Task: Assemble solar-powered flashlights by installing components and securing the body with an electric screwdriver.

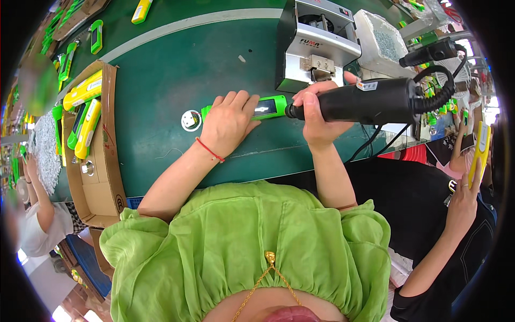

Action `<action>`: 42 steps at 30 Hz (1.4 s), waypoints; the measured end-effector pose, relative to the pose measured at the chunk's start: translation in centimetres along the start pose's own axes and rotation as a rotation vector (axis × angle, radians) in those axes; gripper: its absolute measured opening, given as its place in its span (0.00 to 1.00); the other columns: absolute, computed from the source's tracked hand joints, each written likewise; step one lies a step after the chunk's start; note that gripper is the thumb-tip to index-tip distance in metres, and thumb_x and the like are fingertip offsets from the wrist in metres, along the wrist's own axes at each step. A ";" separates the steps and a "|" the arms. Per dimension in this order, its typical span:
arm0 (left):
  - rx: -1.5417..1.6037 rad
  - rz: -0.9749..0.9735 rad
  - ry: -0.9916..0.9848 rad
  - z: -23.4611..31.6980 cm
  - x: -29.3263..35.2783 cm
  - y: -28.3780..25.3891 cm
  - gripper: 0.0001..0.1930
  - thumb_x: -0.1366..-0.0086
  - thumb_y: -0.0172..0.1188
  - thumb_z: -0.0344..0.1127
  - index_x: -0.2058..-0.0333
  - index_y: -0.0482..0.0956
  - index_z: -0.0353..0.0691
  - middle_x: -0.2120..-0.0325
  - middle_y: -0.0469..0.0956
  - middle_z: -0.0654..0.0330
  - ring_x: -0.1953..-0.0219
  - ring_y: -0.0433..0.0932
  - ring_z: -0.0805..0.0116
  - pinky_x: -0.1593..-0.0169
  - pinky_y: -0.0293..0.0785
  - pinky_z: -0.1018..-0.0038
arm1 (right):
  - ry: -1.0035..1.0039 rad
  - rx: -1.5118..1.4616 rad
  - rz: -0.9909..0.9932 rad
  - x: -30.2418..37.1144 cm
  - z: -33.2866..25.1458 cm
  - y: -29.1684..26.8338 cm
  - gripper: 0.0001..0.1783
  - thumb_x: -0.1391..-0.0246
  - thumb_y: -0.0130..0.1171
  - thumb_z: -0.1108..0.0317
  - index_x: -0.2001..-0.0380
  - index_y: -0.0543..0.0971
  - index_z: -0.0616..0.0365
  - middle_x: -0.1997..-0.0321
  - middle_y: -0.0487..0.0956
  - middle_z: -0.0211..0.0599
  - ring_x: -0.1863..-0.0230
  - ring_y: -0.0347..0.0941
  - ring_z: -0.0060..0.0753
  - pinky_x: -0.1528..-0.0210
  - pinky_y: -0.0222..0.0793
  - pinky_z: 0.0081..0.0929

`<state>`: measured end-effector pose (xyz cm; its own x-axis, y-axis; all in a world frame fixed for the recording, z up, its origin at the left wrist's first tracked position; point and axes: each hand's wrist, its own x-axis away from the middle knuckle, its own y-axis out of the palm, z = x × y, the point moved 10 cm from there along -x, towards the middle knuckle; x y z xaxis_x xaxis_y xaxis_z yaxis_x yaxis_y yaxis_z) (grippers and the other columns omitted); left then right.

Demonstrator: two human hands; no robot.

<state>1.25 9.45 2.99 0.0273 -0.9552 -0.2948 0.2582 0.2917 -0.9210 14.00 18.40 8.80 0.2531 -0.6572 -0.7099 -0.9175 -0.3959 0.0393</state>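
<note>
A green handheld device [272,107] with a dark screen lies sideways on the green worktable. My left hand [228,119] is closed over its left part, holding it against the table and hiding that end. My right hand [321,122] grips a black electric screwdriver [370,101] by its front, the body held level and pointing left. The screwdriver's nose meets the device's right end; the bit itself is hidden. Beside my left hand sits a small round white and metal part [190,121].
A black and silver machine [316,48] stands behind my right hand, a white foam box [378,40] of small pieces beside it. At left is a cardboard tray [111,145] with yellow and green devices. The screwdriver's cable [442,80] curls rightward. Co-workers sit on both sides.
</note>
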 end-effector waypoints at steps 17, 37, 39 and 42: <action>0.025 -0.076 -0.037 0.9 -1.9 1.4 0.35 0.53 0.71 0.48 0.47 0.71 0.42 0.56 0.74 0.58 0.54 0.75 0.60 0.53 0.70 0.66 | 0.081 -0.357 0.100 -2.4 -4.1 -1.1 0.42 0.51 0.59 0.79 0.38 0.46 0.71 0.75 0.76 0.41 0.78 0.74 0.28 0.70 0.75 0.26; 0.436 0.159 -0.063 -4.5 3.5 -2.2 0.27 0.56 0.74 0.34 0.54 0.78 0.42 0.54 0.78 0.57 0.54 0.77 0.55 0.53 0.75 0.65 | 0.035 -0.208 -0.066 -0.1 -3.1 6.8 0.40 0.47 0.54 0.75 0.37 0.44 0.67 0.77 0.74 0.45 0.80 0.71 0.32 0.71 0.75 0.31; 0.441 0.168 -0.063 -4.7 3.5 -2.2 0.27 0.56 0.74 0.33 0.54 0.78 0.42 0.55 0.78 0.57 0.54 0.77 0.55 0.53 0.75 0.65 | 0.024 -0.172 -0.121 0.5 -2.4 7.0 0.40 0.47 0.54 0.75 0.38 0.43 0.66 0.77 0.74 0.45 0.79 0.72 0.31 0.70 0.75 0.30; 0.451 0.169 -0.064 -4.8 3.5 -2.2 0.27 0.56 0.74 0.33 0.54 0.78 0.42 0.55 0.78 0.57 0.55 0.78 0.54 0.53 0.75 0.64 | -0.018 -0.110 -0.214 0.6 -2.5 7.7 0.40 0.48 0.54 0.77 0.38 0.42 0.65 0.75 0.74 0.44 0.78 0.72 0.30 0.69 0.75 0.29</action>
<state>-3.83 5.74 2.75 0.1612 -0.9015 -0.4016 0.6377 0.4057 -0.6548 7.88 13.36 10.38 0.4316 -0.5401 -0.7225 -0.8044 -0.5929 -0.0372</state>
